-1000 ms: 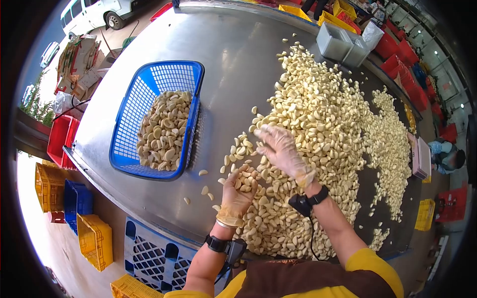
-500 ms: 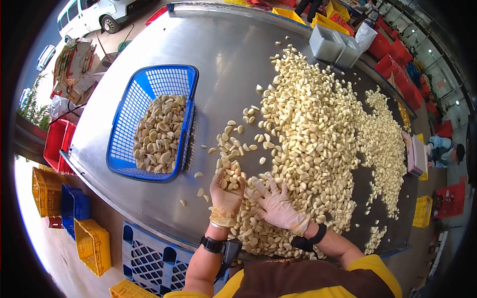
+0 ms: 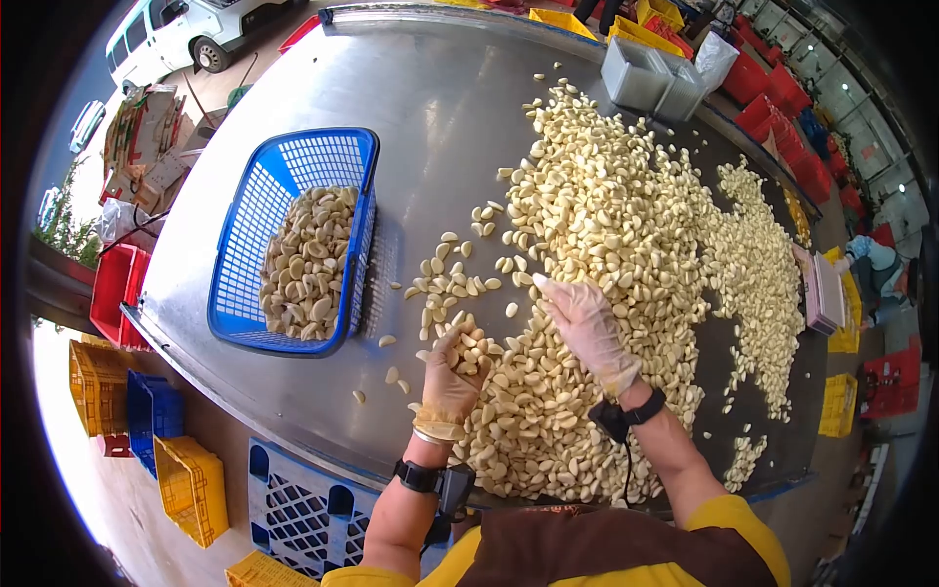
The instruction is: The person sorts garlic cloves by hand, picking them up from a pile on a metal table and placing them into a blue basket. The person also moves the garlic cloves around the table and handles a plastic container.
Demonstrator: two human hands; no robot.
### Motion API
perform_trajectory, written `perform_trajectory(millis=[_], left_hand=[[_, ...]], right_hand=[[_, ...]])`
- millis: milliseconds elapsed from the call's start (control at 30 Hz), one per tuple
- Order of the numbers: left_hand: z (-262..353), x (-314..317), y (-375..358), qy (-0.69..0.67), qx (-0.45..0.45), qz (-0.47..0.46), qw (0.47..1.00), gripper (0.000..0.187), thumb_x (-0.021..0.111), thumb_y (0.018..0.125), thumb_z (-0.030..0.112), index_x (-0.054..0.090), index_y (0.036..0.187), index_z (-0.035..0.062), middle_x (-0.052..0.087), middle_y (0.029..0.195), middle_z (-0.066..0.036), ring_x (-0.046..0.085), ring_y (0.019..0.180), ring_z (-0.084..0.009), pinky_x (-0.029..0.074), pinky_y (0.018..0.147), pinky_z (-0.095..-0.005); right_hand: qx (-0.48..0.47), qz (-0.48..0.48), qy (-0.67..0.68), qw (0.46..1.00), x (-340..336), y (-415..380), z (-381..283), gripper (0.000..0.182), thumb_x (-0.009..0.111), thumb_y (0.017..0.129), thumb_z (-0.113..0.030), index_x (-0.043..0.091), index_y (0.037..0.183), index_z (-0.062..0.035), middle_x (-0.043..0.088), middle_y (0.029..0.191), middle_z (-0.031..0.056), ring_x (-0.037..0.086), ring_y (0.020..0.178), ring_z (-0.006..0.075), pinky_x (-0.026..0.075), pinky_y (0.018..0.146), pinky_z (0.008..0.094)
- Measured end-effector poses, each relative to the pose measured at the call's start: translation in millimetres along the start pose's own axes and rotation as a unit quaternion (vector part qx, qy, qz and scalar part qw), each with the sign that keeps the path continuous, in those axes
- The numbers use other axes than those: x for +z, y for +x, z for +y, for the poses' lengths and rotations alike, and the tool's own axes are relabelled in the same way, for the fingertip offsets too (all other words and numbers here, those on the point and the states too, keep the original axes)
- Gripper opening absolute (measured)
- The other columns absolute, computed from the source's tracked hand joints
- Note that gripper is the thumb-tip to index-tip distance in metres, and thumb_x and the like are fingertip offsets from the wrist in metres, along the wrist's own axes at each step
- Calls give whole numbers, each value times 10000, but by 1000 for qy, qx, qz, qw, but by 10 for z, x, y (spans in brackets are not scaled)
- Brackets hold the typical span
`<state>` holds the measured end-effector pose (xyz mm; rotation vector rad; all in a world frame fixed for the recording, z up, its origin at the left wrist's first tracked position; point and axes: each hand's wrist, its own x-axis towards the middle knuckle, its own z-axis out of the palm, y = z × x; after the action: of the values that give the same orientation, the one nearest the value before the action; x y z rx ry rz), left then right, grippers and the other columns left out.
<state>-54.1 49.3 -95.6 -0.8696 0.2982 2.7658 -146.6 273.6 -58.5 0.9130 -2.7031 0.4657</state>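
Note:
A large pile of pale, peeled cloves (image 3: 606, 225), which look like garlic, covers the middle and right of the metal table (image 3: 430, 88). My left hand (image 3: 453, 380), gloved, is cupped palm up around several cloves at the pile's left edge. Over the pile, my gloved right hand (image 3: 590, 331) has its fingers together and pointing up and left; whether a clove is at its fingertips is too small to tell. Left of my hands stands a blue basket (image 3: 227, 284) holding darker cloves (image 3: 308, 264). Loose cloves (image 3: 450, 284) lie between the basket and the pile.
Clear plastic containers (image 3: 636, 76) stand at the table's far edge, a pink box (image 3: 822, 289) at the right. Yellow crates (image 3: 191, 489) and a blue pallet (image 3: 293, 519) are below the left edge. A person (image 3: 872, 262) is at the far right.
My right hand has moved up and right, away from my left hand, and its spread fingers have come together. My left hand still holds cloves and has shifted slightly.

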Motion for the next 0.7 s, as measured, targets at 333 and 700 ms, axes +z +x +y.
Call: perform_trajectory(millis=[333, 700], left_hand=[[181, 378, -418, 22, 54, -39, 998, 293, 541, 1003, 268, 618, 1157, 31, 661, 1016, -49, 630, 882, -146, 503, 718, -263], [1836, 769, -790, 709, 639, 259, 148, 674, 624, 946, 380, 357, 1523, 156, 347, 1541, -175, 264, 1439, -348, 200, 1186, -474]], right_hand=[[-7, -14, -186, 982, 882, 794, 469, 110, 588, 913, -218, 650, 959, -138, 616, 901, 79, 569, 888, 292, 436, 796, 443], [118, 11, 267, 956, -333, -825, -166, 335, 668, 895, -30, 644, 1225, -79, 702, 1132, 99, 673, 1009, 271, 522, 874, 359]])
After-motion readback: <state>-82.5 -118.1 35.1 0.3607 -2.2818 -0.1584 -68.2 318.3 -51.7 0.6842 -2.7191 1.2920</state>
